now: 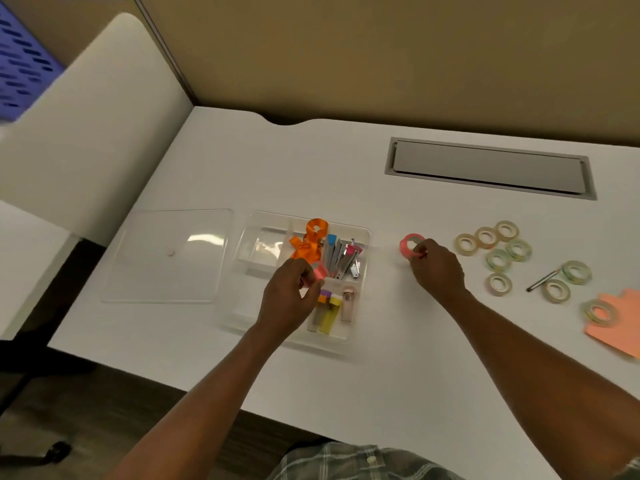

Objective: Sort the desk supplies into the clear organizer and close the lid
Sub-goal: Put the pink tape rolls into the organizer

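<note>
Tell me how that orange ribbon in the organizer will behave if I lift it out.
The orange ribbon looks floppy: its loops sag over a divider of the clear organizer. It is probably very light, being thin. Its loose tails may drag or catch on the staplers beside it.

Left hand (pixel 289 292) holds a pink tape roll (pixel 320 270) over the clear organizer (pixel 360 233); right hand (pixel 437 266) grips another pink roll (pixel 410 245) just right of it.

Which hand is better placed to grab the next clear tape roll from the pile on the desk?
Right. The right hand sits beside the clear tape rolls, though it holds a pink tape roll. The left hand is over the organizer, farther away.
</note>
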A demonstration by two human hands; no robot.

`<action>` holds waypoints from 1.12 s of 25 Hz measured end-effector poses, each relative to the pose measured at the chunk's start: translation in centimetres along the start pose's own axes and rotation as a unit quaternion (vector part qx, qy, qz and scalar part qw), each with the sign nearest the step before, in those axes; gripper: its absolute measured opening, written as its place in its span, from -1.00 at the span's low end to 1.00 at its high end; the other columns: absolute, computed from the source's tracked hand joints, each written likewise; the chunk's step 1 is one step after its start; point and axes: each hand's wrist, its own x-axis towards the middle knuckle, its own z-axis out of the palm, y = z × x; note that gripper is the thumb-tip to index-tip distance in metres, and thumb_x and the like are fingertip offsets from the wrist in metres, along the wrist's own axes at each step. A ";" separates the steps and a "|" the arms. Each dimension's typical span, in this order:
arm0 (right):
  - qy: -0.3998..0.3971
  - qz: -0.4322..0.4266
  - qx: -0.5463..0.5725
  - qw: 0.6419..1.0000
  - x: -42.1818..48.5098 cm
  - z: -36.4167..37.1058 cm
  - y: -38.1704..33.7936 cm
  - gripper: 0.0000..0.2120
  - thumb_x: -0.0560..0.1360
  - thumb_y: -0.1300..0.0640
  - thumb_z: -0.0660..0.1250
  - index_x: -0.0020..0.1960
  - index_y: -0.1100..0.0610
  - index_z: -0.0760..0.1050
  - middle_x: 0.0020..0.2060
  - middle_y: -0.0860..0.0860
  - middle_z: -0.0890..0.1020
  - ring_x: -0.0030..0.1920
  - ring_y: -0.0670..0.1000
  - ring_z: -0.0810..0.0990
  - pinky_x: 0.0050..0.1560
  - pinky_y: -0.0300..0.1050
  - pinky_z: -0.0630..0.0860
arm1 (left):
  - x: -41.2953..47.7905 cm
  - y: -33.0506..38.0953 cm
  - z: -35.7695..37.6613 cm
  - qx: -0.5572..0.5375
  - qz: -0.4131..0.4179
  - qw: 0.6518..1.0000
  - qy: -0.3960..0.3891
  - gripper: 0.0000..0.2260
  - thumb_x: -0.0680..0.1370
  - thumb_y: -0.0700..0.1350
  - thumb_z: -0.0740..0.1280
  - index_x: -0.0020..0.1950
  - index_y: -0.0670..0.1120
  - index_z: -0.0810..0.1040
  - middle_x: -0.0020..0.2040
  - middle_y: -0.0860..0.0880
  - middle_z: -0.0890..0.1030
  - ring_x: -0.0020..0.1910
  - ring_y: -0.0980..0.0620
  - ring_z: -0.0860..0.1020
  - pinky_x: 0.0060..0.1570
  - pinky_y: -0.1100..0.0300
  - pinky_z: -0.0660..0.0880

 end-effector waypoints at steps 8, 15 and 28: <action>-0.110 -0.279 0.020 0.954 -9.6 3.8 -12.1 -0.84 0.52 -0.01 0.36 0.09 -0.03 0.56 -0.08 -0.11 0.63 -0.18 -0.09 0.53 -0.24 -0.20 0.39 | -3.8 -5.4 -1.6 0.061 -0.027 0.997 -0.045 -0.75 0.49 -0.02 0.45 0.10 -0.10 0.61 0.07 -0.02 0.61 -0.01 0.05 0.58 -0.05 0.22 0.54; -0.115 -0.339 -0.136 0.924 -10.4 8.8 -14.7 -0.76 0.59 0.09 0.33 0.25 0.00 0.54 0.12 0.04 0.63 -0.02 0.05 0.63 -0.01 -0.09 0.60 | -5.3 -6.9 -0.5 0.168 -0.041 0.979 -0.108 -0.62 0.50 0.17 0.37 0.19 -0.05 0.64 0.20 0.01 0.63 0.10 0.04 0.58 0.14 0.14 0.50; -0.104 -0.245 -0.083 0.960 -10.0 4.4 -10.0 -0.61 0.57 -0.10 0.29 0.36 -0.04 0.47 0.24 -0.02 0.62 0.10 0.03 0.64 0.02 -0.10 0.55 | -1.7 -2.4 1.7 0.152 -0.029 0.984 -0.090 -0.66 0.50 0.18 0.37 0.10 -0.04 0.64 0.19 -0.04 0.59 0.10 0.00 0.55 0.10 0.11 0.47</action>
